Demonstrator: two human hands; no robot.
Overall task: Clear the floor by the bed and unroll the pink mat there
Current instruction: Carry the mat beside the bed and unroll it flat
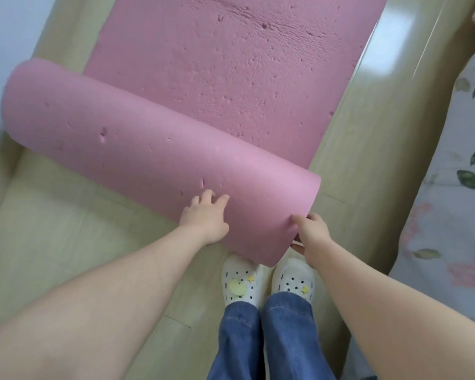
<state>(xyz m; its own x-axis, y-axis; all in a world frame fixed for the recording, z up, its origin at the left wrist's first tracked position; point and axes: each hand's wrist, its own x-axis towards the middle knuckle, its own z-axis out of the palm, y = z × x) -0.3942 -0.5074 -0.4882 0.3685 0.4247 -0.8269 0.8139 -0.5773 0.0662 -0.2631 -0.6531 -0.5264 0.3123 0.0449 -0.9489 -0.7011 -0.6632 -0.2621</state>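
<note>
The pink mat (231, 78) lies partly unrolled on the pale wooden floor, its flat, dented part stretching away from me. The rolled part (137, 144) lies across the floor just in front of my feet. My left hand (205, 215) rests on the near side of the roll, fingers spread and touching its surface. My right hand (311, 233) grips the roll's right end, thumb on top and fingers tucked under the edge.
The bed (450, 174) with a floral cover runs along the right side, its beige frame close beside the mat. A white wall or furniture face (0, 50) stands at the left. My white clogs (266, 281) stand directly under the roll's near edge.
</note>
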